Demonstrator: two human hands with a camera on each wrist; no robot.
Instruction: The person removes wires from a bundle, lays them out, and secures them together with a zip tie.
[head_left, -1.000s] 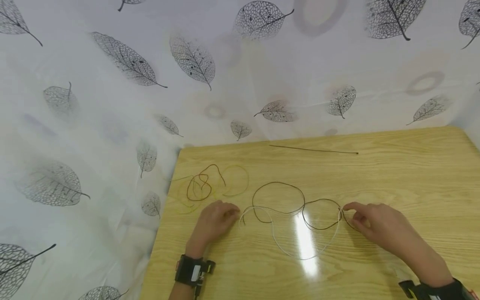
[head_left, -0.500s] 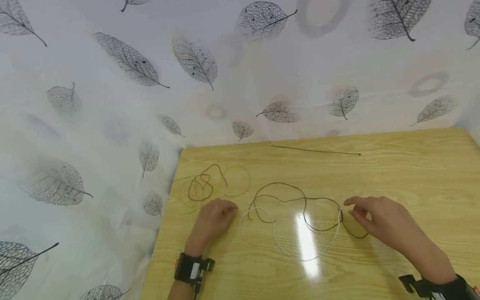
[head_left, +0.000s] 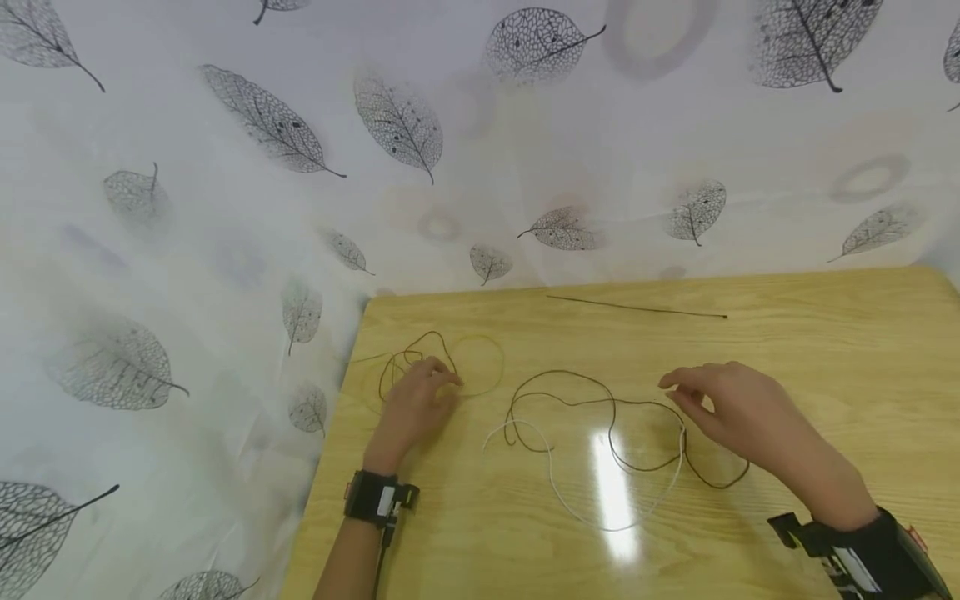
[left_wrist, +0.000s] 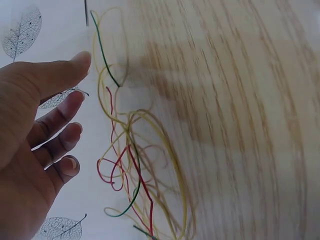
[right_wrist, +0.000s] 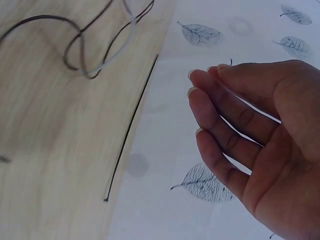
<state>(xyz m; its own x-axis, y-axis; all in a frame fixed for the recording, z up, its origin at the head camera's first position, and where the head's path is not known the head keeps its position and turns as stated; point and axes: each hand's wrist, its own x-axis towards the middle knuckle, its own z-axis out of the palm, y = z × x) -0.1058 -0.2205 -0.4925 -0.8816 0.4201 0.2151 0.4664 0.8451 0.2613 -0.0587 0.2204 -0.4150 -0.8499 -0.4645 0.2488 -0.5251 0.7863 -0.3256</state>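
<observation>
My left hand [head_left: 415, 404] hovers over tangled wires at the table's left, fingers loosely bent and nothing between them. In the left wrist view the tangle shows yellow wire [left_wrist: 178, 172], red wire [left_wrist: 141, 180] and green wire [left_wrist: 103, 49], all beyond the fingertips. My right hand [head_left: 738, 412] is held above the table on the right, thumb and fingers relaxed and holding nothing. To its left, dark brown wire [head_left: 573, 405] lies in loose loops, and a white wire [head_left: 611, 529] curves below and crosses it. The right wrist view shows that hand's bare palm.
A straight dark wire [head_left: 637, 308] with a small knob at one end lies along the back of the wooden table [head_left: 847, 333]. Leaf-printed white sheeting [head_left: 450, 167] hangs behind and at the left. Light glares on the tabletop's middle.
The right hand has let go of the white and dark wires and risen slightly. My left hand has moved from beside their left ends back to the coloured tangle. The dark wire's loops have shifted.
</observation>
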